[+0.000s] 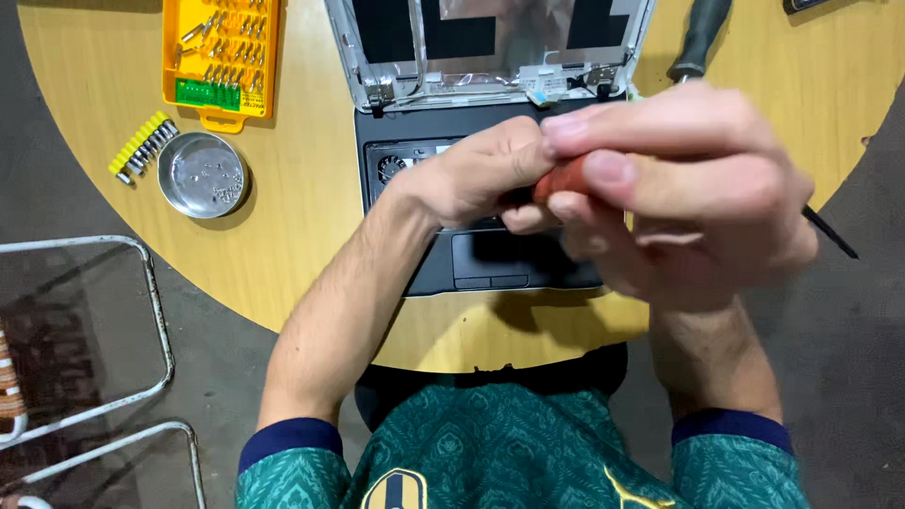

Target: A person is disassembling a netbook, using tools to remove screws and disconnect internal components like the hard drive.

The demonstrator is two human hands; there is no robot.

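Note:
An opened-up black laptop (490, 259) lies on a round wooden table (302, 217), its screen bezel removed and its keyboard area partly bare. Both hands meet above it. My right hand (688, 188) grips a small reddish-orange tool handle (564, 177) between thumb and fingers, close to the camera. My left hand (481, 170) pinches the other end of the same tool, fingers curled over it. The tool's tip is hidden between the hands.
A yellow case of screwdriver bits (219, 57) sits at the table's far left, with a strip of bits (141, 146) and a round metal dish of screws (203, 174) beside it. A dark-handled screwdriver (699, 38) lies at the back right. Metal chair frames (94, 377) stand left.

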